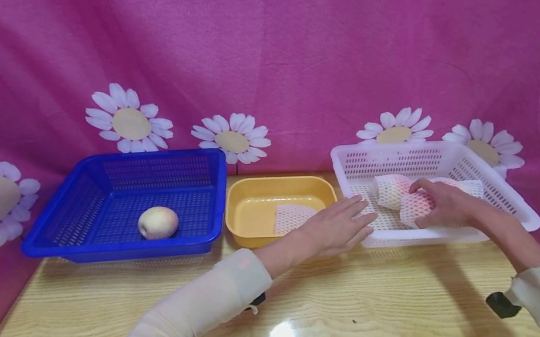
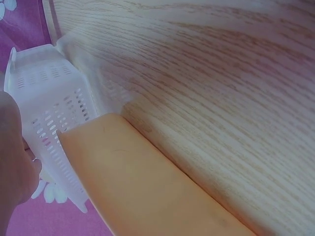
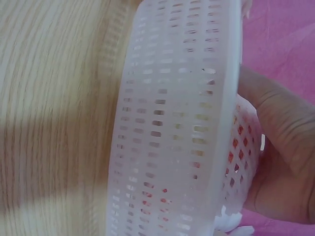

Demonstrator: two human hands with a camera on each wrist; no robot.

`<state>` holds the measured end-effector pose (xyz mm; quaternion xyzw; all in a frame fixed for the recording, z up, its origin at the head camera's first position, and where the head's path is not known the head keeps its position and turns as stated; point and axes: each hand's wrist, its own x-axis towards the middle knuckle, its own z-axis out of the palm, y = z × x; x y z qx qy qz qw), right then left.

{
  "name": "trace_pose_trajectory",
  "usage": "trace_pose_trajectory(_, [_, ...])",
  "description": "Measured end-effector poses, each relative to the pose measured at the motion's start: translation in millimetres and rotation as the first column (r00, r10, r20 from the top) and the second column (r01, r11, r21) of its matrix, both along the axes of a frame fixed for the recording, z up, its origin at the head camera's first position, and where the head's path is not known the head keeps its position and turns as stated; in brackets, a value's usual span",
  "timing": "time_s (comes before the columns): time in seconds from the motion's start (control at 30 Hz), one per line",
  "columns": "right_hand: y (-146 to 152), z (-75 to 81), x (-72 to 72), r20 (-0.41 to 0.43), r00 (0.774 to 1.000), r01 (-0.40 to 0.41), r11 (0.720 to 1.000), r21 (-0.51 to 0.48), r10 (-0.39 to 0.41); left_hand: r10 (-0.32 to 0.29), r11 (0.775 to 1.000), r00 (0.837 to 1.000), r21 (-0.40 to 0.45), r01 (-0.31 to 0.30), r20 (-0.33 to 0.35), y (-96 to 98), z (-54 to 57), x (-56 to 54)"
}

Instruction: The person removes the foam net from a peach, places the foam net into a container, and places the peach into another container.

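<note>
The right hand (image 1: 443,206) has its fingers curled round a fruit (image 1: 419,204) in the white basket (image 1: 382,144), and the fruit could slip if its net (image 1: 408,215) slides, since the left hand (image 1: 339,225), fingers straight, holds nothing.

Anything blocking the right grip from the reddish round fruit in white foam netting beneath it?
Nothing visible: the right grip reaches over the near side of the white perforated plastic basket and holds that reddish round fruit.
</note>
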<state>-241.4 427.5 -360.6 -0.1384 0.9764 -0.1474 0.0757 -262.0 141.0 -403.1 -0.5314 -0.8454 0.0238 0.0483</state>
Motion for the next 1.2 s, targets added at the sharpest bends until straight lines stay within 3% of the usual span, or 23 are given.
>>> trace_pose_trajectory(0.17, [-3,3.7,1.2,-0.047,0.999,-0.018,1.000,-0.005,0.018,-0.007,1.000,1.000,-0.002,0.007,-0.019,0.0,0.0,0.0])
trace_pose_trajectory(0.6, [-14,14.8,5.7,-0.033,0.999,-0.012,0.999,-0.040,0.010,-0.026,1.000,0.997,-0.017,0.025,-0.066,-0.2,0.6,-0.1])
trace_pose_trajectory(0.87, [-23,23.2,7.5,-0.067,0.997,-0.032,0.998,-0.053,0.028,-0.050,0.998,0.990,-0.038,0.045,-0.133,-0.5,0.4,-0.3])
trace_pose_trajectory(1.07, [-29,28.7,7.7,-0.066,0.998,-0.015,0.999,-0.045,0.012,-0.043,0.998,0.992,-0.046,0.038,-0.119,0.2,0.8,-0.8])
trace_pose_trajectory(1.2, [-31,31.5,6.4,-0.105,0.994,-0.028,0.999,-0.044,0.023,-0.027,0.999,0.997,-0.022,0.026,-0.066,0.6,1.1,-0.9])
